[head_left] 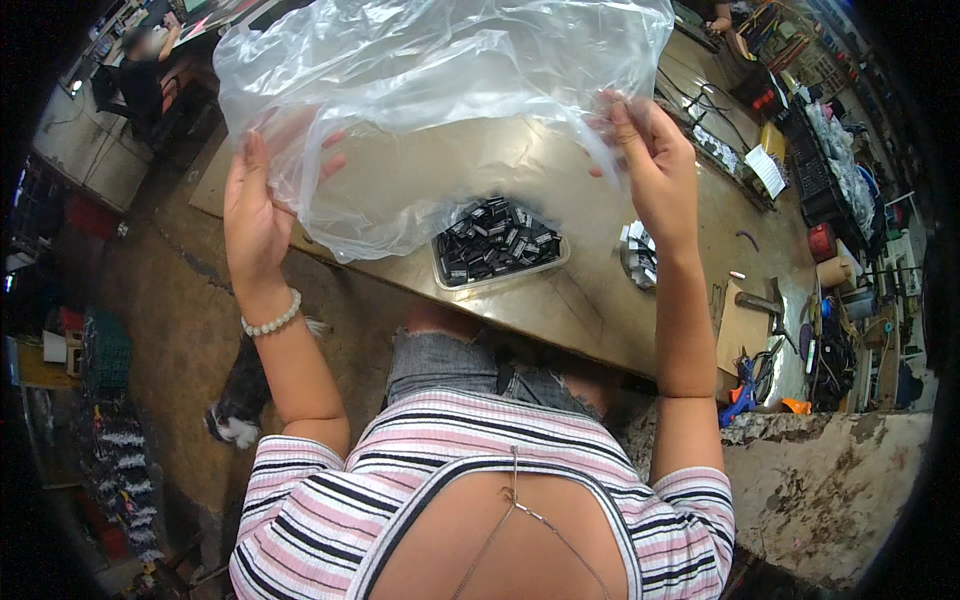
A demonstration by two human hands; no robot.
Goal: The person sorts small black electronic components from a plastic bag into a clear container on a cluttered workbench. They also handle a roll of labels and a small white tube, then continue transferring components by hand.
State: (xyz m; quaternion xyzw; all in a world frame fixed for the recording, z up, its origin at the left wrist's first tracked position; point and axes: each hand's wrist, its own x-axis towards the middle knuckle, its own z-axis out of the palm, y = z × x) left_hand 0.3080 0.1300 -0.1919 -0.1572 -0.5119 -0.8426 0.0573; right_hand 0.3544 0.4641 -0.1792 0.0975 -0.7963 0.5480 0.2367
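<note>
1 clear plastic bag (430,110) gripped by both hands, l (262,205) + r (650,160); 1 tray (497,243) below.

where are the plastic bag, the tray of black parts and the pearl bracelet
plastic bag (430,90), head view, on its crumpled middle
tray of black parts (497,243), head view, on the parts inside
pearl bracelet (272,320), head view, on the beads

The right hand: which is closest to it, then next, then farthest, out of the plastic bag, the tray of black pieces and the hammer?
From the right hand:
1. Clear plastic bag, pinched in its fingers.
2. Tray of black pieces, on the table below, to its left.
3. Hammer, far right on the table.
</note>
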